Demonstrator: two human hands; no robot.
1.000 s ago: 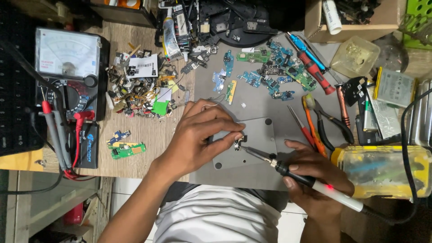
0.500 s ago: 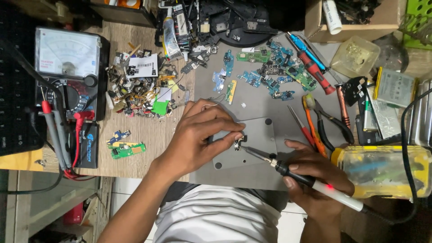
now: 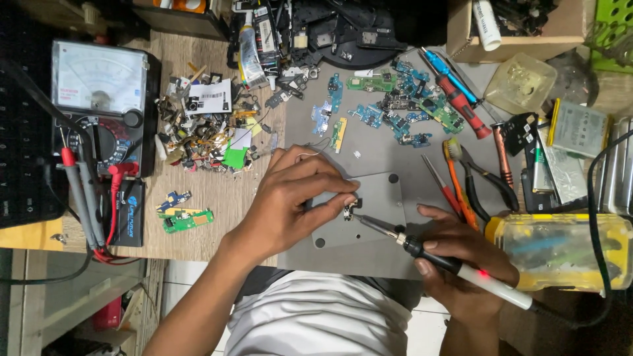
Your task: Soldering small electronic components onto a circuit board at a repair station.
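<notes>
Fingers of the left hand (image 3: 290, 204) pinch a tiny circuit board (image 3: 348, 211) on the grey plate (image 3: 376, 211) near the bench's front edge — right hand (image 3: 461, 264) grips a soldering iron (image 3: 448, 264), tip touching it.

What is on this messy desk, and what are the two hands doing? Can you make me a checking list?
Surface: grey work mat on a wooden table.
Job's things: tiny circuit part on a grey plate; soldering iron, tip at the part.
Clutter: pile of small parts; blue and green circuit boards; screwdrivers; pliers; yellow plastic box.
Grippers: left hand pins the part with its fingertips; right hand grips the iron.
Cables: red and black probe leads from the meter; black cord at the right.
Surroundings: cardboard box; white tiled floor below.
</notes>
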